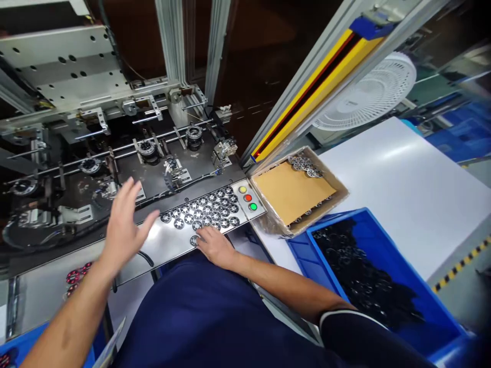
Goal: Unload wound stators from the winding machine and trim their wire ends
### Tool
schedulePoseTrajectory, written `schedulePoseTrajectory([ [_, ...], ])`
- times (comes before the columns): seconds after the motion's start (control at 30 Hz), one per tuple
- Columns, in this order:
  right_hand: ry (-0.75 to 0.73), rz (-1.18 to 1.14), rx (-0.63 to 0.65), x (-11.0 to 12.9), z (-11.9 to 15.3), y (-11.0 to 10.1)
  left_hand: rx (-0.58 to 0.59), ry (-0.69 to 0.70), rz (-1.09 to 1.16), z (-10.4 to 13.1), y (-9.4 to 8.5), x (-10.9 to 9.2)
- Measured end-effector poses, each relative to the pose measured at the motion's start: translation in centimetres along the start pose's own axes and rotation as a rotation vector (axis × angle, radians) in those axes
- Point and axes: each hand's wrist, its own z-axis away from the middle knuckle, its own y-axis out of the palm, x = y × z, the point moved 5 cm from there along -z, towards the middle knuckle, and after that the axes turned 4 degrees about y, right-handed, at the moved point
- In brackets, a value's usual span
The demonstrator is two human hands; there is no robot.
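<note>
My left hand (125, 225) is raised over the machine's front edge, fingers stretched out and thumb apart, with nothing in it. Down at the metal ledge (161, 243), my right hand (217, 248) has its fingers curled at a small round black-and-silver disc (194, 240), partly covered by the fingertips. Several similar discs (207, 210) lie in rows just beyond that hand. In the machine, round fixtures (148, 150) stand in a line along the dark plate, each among clamps and rods.
Yellow, red and green buttons (248, 198) sit at the ledge's right end. Beside them are a cardboard box (341, 193) with discs and a blue bin (399, 250) of black parts. Red-and-black parts (72, 276) lie at left. A yellow-faced post (307, 89) rises at right.
</note>
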Motion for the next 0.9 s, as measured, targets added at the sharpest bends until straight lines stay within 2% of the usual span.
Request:
schedulePoseTrajectory([
  [0.1, -0.128, 0.011, 0.102, 2.2, -2.6, 1.2, 0.053, -0.300, 0.300, 7.2, 1.5, 0.9],
  [0.17, -0.191, 0.019, 0.156, 3.7, -4.5, 2.0, 0.032, -0.499, 0.451, 11.0, 2.5, 1.9],
  [0.27, -0.246, 0.028, 0.209, 5.4, -6.6, 3.0, -0.033, -0.673, 0.547, 14.8, 3.3, 2.9],
  [0.37, -0.309, -0.001, 0.235, 6.2, -7.8, 3.5, -0.092, -0.821, 0.660, 16.9, 3.7, 3.2],
  [0.47, -0.389, -0.099, 0.228, 6.6, -8.6, 3.1, -0.145, -0.949, 0.812, 18.0, 4.3, 3.0],
  [0.57, -0.457, -0.271, 0.163, 7.6, -9.2, 1.2, -0.187, -1.023, 1.034, 17.9, 4.7, 2.1],
  [0.73, -0.502, -0.567, -0.003, 10.4, -9.3, -3.6, -0.278, -0.999, 1.397, 16.4, 3.5, -0.2],
  [0.9, -0.548, -0.720, -0.229, 11.8, -9.1, -7.5, -0.412, -0.965, 1.513, 15.4, 1.8, -1.2],
])
